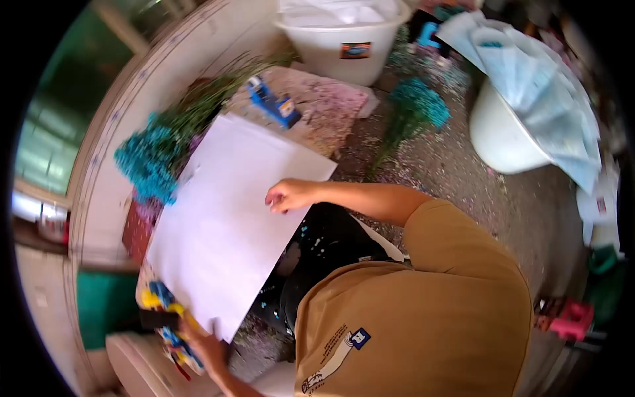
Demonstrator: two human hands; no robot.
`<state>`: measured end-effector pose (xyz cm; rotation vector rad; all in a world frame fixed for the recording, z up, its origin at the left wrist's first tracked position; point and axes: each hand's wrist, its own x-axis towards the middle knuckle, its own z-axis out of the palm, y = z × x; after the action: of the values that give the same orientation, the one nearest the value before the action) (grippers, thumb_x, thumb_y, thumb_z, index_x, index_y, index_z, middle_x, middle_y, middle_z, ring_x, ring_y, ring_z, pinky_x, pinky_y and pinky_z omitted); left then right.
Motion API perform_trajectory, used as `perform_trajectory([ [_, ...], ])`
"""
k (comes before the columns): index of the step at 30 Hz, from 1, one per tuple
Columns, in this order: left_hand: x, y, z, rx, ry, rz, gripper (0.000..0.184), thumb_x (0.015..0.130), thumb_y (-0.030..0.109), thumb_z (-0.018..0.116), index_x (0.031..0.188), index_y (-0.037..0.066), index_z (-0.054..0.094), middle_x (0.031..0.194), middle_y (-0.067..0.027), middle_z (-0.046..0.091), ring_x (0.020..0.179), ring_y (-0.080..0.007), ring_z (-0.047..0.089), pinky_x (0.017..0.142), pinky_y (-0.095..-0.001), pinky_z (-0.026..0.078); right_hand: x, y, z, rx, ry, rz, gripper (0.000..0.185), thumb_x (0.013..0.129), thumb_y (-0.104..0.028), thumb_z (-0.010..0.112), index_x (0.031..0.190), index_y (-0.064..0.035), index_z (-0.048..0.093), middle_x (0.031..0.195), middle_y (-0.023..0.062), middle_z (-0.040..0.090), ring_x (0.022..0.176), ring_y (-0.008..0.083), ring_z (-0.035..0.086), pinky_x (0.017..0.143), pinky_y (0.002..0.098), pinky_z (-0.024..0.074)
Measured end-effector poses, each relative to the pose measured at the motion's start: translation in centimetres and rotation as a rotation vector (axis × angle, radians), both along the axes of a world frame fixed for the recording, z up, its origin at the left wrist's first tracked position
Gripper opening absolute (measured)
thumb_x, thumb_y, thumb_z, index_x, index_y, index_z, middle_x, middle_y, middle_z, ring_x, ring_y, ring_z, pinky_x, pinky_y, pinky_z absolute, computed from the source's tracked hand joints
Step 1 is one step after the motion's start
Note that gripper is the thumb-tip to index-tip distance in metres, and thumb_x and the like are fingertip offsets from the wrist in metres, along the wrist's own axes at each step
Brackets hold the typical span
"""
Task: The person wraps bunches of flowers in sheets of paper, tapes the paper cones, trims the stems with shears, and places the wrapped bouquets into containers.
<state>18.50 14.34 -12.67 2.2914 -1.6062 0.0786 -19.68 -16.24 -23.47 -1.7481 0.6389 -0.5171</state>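
My right hand (288, 196) is over a large sheet of white paper (218, 212), its fingers loosely curled and no object showing in them. Whether it touches the paper is unclear. At the sheet's lower left corner, my left hand (204, 341) reaches to a cluster of blue and yellow items (165, 298) and a black block-shaped thing (159, 319). Motion blurs those fingers, so any grip is hidden. Turquoise flowers (147, 159) with green stems lie along the paper's far edge. A blue tape dispenser (274, 102) stands on the board past the paper.
A white tub (340, 49) is at the back, and another white bucket (506, 132) with pale blue wrapping sheets (522, 73) stands right. One turquoise bunch (420, 102) lies on the petal-strewn floor (456, 178). A pale rounded chair-like shape (135, 364) is at lower left.
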Motion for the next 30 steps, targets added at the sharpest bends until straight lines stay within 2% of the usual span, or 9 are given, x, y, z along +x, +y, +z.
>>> perform_trajectory([
  [2,-6.5,-5.5,-2.7,0.106,0.123,-0.465,0.09,0.073,0.012,0.089,0.15,0.005,0.044,0.151,-0.021,0.049,0.144,-0.0408,0.04,0.119,-0.0492,0.033,-1.6,2.0,0.9,0.194,-0.009,-0.016,0.035,0.095,-0.023,0.073,0.119,0.0002,0.066,0.088,0.0098,0.076,0.074,0.0159,0.073,0.07,0.0321,0.0562],
  [3,-9.5,-7.8,-3.5,0.116,0.213,-0.605,0.087,0.073,0.019,0.089,0.148,0.005,0.048,0.151,-0.0194,0.05,0.146,-0.0395,0.038,0.119,-0.0487,0.032,-3.5,2.7,1.9,0.061,0.033,0.051,0.034,0.096,-0.024,0.072,0.119,-0.0003,0.066,0.091,0.0096,0.076,0.074,0.0152,0.072,0.069,0.0306,0.056],
  [7,-12.4,-14.8,-5.2,0.165,0.275,-0.85,0.061,0.082,0.028,0.082,0.137,0.009,0.062,0.146,-0.0146,0.057,0.138,-0.0371,0.049,0.113,-0.048,0.04,-9.4,5.5,3.1,0.408,0.097,-0.084,0.042,0.095,-0.021,0.073,0.13,-0.0016,0.062,0.096,0.0077,0.073,0.075,0.0137,0.067,0.068,0.0292,0.0556],
  [13,1.3,-22.7,-5.2,-0.02,0.011,-0.283,0.046,0.088,0.033,0.076,0.128,0.012,0.066,0.128,-0.014,0.068,0.118,-0.0363,0.063,0.1,-0.047,0.052,-12.4,8.9,-2.6,0.585,0.22,-0.295,0.036,0.095,-0.017,0.069,0.126,0.0004,0.062,0.086,0.0092,0.072,0.064,0.0133,0.065,0.058,0.0285,0.0497],
  [17,14.5,-26.4,-1.5,0.41,-0.34,0.276,0.037,0.089,0.025,0.068,0.121,0.009,0.072,0.119,-0.0168,0.073,0.111,-0.0383,0.07,0.09,-0.0468,0.058,-10.2,11.1,-6.7,0.501,0.222,-0.213,0.028,0.095,-0.013,0.069,0.117,0.0005,0.061,0.077,0.0078,0.068,0.061,0.0136,0.063,0.056,0.0283,0.0488],
  [19,17.8,-25.6,1.8,0.553,-0.318,0.417,0.036,0.088,0.017,0.063,0.122,0.007,0.071,0.125,-0.0199,0.07,0.118,-0.0374,0.067,0.095,-0.0496,0.056,-9.9,10.9,-7.2,0.53,0.208,-0.248,0.021,0.095,-0.011,0.069,0.11,0.0003,0.061,0.074,0.0077,0.066,0.059,0.014,0.062,0.053,0.0284,0.0484],
  [21,23.7,-24.7,1.3,0.585,-0.268,0.588,0.036,0.089,0.022,0.067,0.122,0.009,0.073,0.128,-0.0162,0.071,0.12,-0.0353,0.068,0.096,-0.0475,0.056,-9.9,10.5,-7.5,0.646,0.215,-0.305,0.017,0.095,-0.01,0.068,0.109,-0.0025,0.061,0.072,0.0072,0.065,0.052,0.0151,0.059,0.046,0.0281,0.0458],
  [24,26.0,-23.5,2.6,0.705,-0.146,0.754,0.044,0.086,0.022,0.072,0.129,0.011,0.071,0.135,-0.013,0.068,0.124,-0.0339,0.066,0.099,-0.0528,0.054,-9.8,10.4,-7.2,0.686,0.255,-0.35,0.015,0.096,-0.011,0.067,0.106,-0.0005,0.062,0.071,0.0079,0.065,0.052,0.0141,0.06,0.046,0.0282,0.0461],
  [30,31.7,-22.9,-0.1,0.817,-0.038,0.726,0.051,0.078,0.022,0.081,0.127,0.011,0.072,0.136,-0.0122,0.067,0.123,-0.0337,0.065,0.101,-0.0487,0.053,-8.9,9.0,-5.6,0.694,0.366,-0.317,0.011,0.096,-0.011,0.067,0.102,-0.0015,0.064,0.066,0.0073,0.064,0.047,0.0157,0.059,0.043,0.0298,0.0466],
])
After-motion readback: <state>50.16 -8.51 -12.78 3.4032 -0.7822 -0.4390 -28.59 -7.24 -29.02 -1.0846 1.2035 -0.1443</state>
